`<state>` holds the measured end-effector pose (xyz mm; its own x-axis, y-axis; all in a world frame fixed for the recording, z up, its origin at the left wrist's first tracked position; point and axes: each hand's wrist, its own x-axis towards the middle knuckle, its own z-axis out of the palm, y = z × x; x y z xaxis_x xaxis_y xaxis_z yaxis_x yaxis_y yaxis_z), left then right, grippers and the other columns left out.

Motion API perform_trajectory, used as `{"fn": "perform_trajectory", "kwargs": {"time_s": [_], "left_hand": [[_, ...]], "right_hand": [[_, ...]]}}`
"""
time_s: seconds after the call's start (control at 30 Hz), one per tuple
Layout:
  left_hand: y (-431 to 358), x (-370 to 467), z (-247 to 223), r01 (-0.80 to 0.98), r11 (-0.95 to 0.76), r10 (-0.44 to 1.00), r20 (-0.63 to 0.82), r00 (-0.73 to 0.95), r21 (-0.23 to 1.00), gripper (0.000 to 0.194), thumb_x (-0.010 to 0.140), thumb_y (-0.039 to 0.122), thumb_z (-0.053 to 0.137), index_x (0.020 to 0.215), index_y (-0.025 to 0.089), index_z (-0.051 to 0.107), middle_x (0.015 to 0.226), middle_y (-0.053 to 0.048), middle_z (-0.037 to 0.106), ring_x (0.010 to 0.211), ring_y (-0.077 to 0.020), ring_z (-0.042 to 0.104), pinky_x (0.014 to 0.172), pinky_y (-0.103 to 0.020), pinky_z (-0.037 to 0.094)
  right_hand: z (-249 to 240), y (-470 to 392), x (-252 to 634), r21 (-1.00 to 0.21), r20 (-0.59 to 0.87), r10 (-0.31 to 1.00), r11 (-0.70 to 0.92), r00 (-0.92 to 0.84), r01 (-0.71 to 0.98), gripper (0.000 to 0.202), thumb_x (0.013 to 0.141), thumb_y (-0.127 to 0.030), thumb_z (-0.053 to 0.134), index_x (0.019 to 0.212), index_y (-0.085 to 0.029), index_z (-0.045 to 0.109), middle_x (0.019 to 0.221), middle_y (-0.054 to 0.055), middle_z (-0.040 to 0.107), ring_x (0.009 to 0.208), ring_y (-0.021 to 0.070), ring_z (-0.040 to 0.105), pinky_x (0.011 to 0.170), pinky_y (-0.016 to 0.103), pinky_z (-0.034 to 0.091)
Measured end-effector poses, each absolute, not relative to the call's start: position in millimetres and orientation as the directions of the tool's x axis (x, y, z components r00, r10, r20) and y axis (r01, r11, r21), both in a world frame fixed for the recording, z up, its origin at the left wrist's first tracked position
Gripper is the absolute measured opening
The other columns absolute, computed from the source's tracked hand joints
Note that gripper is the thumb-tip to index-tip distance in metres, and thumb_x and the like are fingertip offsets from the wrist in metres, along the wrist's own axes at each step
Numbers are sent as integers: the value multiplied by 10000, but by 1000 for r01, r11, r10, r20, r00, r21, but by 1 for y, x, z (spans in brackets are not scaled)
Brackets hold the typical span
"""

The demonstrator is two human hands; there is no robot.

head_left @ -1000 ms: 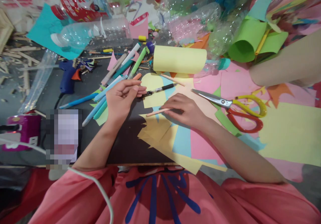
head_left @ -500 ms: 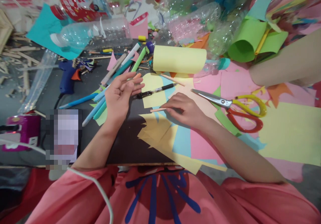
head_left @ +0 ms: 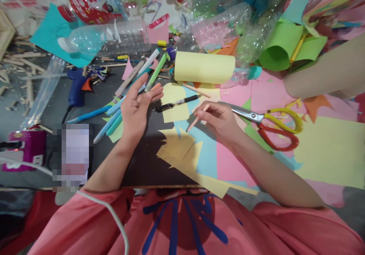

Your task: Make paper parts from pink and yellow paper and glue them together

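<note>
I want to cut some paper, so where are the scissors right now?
In the head view, the scissors lie right of centre, just beyond the right hand, handles toward the large yellow sheet.

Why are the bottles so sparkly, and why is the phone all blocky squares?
Head view: light glints off the clear plastic bottles; head view: big pixel squares cover the phone, so its screen can't be read; head view: a shadow darkens the yellow paper scraps near the right hand.
</note>
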<state>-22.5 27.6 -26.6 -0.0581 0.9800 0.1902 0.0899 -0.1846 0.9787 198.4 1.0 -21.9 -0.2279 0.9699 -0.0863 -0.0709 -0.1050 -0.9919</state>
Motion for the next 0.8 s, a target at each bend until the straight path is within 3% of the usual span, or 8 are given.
{"fn": "perform_trajectory", "kwargs": {"time_s": [0.13,0.23,0.3,0.4,0.5,0.67,0.8], "left_hand": [[20,-23,-20,288,-205,977,212,6,936,430,972,511,498,1283,231,597,1086,-71,769,1168,-246,684,1057,-412,514],[19,-23,-19,458,-365,930,290,228,811,402,983,454,476,1309,247,588,1255,-85,707,1275,-239,605,1100,-388,454],[21,-23,-21,538,-489,861,283,422,686,296,955,405,530,1151,243,682,1201,-80,720,1188,-245,643,1039,-378,478],[23,-23,-27,586,-615,768,232,597,528,201,927,362,587,972,236,737,1029,-73,746,1040,-251,671,952,-390,487],[24,-24,-29,620,-636,752,188,632,460,218,909,377,621,1030,236,734,1051,-89,743,1063,-274,658,945,-405,473],[30,-28,-29,636,-613,769,170,616,469,301,925,438,578,1099,238,721,1107,-92,757,1103,-295,658,956,-418,476],[31,-29,-29,626,-622,767,205,608,471,310,973,380,481,1064,221,730,1073,-96,771,1064,-282,686,923,-400,505]], "right_hand": [[-20,0,200,-988,-26,962,16,-270,152,522,883,-600,591,547,-209,508,560,-26,492,565,121,503,582,288,420],[-18,0,200,-925,61,941,179,-334,336,584,921,-589,534,488,-209,438,504,-32,421,516,113,436,566,296,366],[-18,-1,199,-900,75,941,207,-329,385,520,933,-554,538,548,-203,531,558,-17,487,538,120,462,575,297,367],[-20,-1,199,-898,77,958,187,-276,399,325,929,-487,579,817,-205,696,679,5,592,594,137,523,614,297,414],[-24,-1,199,-891,97,968,189,-234,413,234,906,-415,624,995,-219,716,685,-7,608,606,141,525,631,294,443],[-27,-1,199,-899,98,979,165,-181,406,164,888,-306,610,979,-216,712,787,9,691,603,125,528,611,274,458],[-26,-2,200,-906,86,979,154,-184,394,183,930,-294,545,1008,-221,692,827,7,698,606,120,545,629,277,472]]}}
